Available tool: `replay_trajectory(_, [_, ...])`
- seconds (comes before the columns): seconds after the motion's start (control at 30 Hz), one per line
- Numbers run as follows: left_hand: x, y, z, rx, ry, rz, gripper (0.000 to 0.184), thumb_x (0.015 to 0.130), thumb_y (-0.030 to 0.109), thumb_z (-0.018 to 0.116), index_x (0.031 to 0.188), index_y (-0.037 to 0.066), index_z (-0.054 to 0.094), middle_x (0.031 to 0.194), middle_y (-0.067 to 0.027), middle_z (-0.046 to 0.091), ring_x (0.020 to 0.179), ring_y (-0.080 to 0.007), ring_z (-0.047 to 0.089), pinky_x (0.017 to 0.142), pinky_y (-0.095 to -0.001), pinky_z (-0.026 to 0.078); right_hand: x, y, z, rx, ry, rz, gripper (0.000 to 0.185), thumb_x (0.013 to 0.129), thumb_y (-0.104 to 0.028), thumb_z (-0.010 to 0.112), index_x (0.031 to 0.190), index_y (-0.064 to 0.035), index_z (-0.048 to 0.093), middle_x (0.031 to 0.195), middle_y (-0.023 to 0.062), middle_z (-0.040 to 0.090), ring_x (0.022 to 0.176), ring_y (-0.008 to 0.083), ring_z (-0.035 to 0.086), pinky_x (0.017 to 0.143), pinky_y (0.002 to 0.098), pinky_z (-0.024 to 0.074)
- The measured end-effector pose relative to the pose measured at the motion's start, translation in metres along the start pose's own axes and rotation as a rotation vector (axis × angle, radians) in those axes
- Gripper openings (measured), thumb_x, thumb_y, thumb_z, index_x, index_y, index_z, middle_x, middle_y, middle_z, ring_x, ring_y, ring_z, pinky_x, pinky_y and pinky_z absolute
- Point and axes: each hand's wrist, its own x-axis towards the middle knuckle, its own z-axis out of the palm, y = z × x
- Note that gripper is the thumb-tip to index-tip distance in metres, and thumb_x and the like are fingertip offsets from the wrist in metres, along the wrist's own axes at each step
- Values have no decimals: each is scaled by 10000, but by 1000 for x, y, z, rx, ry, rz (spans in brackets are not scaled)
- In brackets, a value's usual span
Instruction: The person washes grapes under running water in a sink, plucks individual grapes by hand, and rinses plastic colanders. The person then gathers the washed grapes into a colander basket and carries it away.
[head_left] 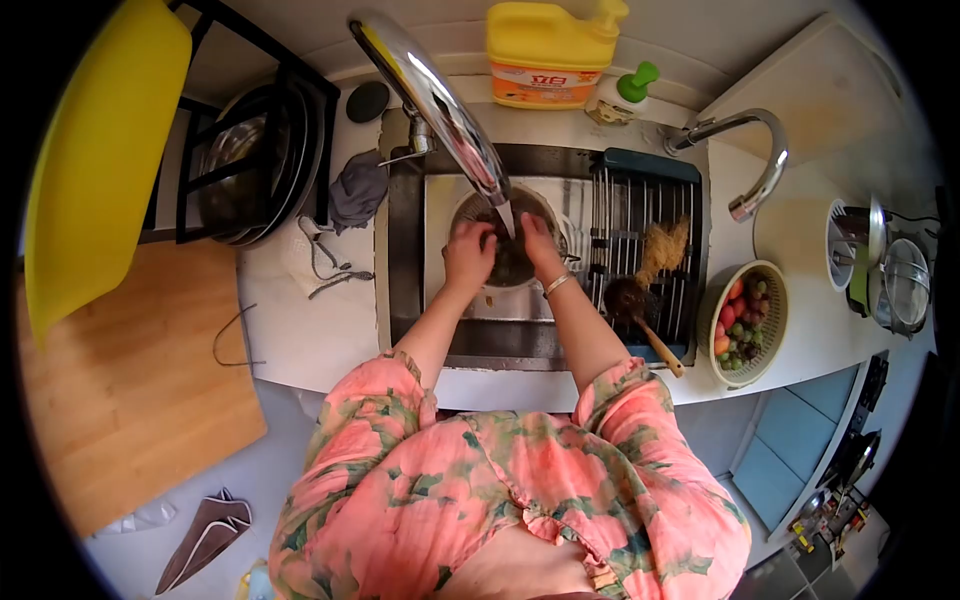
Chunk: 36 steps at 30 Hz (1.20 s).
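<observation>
A stream of water from the chrome faucet [440, 100] falls into a round basin [462, 207] in the metal sink [405, 310]. My left hand [470, 256] is over the basin's left side, its fingers curled inward. On the other side, my right hand [541, 250] reaches in with fingers bent down, a bracelet on its wrist. Both hands are close together beside the stream. The basin's contents look dark, and I cannot make out what the fingers hold. A pale perforated basket edge [574, 240] shows behind my right hand.
A draining rack [610, 225] over the sink holds a fibrous scrubber [662, 248] and a wooden-handled brush [645, 320]. Right of it stands a fruit basket [777, 340]. Behind are a yellow detergent jug [545, 55] and pump bottle [618, 100]. Grey cloth [358, 190] lies left.
</observation>
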Motion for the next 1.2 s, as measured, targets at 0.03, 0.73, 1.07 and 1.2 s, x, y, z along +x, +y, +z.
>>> replay_trajectory(0.03, [9,-11,5,38,195,56,273,776,188,601,1038,112,594,959,-163,606,892,-344,567,736,-406,466,4,-3,2,-4,-1,0,525,905,-420,448,1237,-14,456,1229,156,512,1144,269,471,939,327,352])
replay_trajectory(0.73, [28,-12,24,-547,-56,-416,447,881,279,534,1277,86,458,1331,-147,388,1218,-242,381,1001,-322,294,17,-5,22,64,26,-159,472,905,-369,463,1211,-10,479,1196,191,524,1111,292,498,931,331,372])
replay_trajectory(1.07, [13,-27,68,-1241,108,-1219,611,863,471,515,1275,31,412,1248,-107,491,1144,-248,469,936,-346,378,11,22,24,39,162,205,589,885,-438,469,1256,17,426,1249,212,470,1236,320,365,985,381,324])
replay_trajectory(1.2, [14,-11,54,-1601,67,-1058,523,873,482,490,1190,66,503,1188,-72,532,1078,-199,507,888,-329,411,9,22,22,363,-51,148,548,896,-425,458,1242,0,444,1239,182,483,1197,283,404,950,370,343])
